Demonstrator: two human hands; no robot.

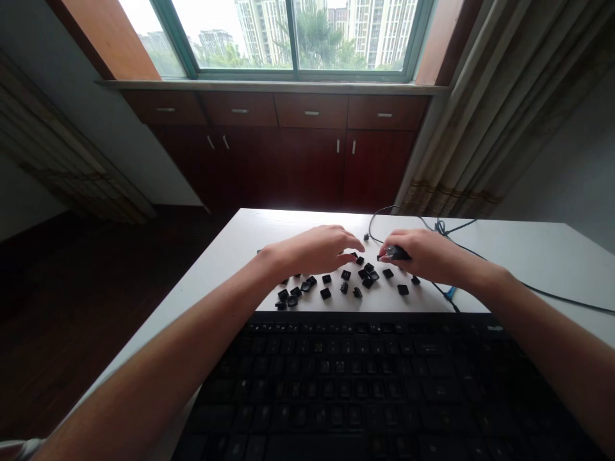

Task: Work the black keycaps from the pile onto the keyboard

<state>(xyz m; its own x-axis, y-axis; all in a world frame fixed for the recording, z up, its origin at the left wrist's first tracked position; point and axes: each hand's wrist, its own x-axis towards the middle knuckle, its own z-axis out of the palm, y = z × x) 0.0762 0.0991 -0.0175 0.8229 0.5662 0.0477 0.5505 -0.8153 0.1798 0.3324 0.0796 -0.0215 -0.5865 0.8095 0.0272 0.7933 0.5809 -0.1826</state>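
Seemingly right hand (423, 256) pinches a keycap (394, 253), left hand (317, 250) loosely open above scattered keycaps (336, 285).

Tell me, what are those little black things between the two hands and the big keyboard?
Loose black keycaps lie scattered on the white table, between the hands and the keyboard. The head view shows them.
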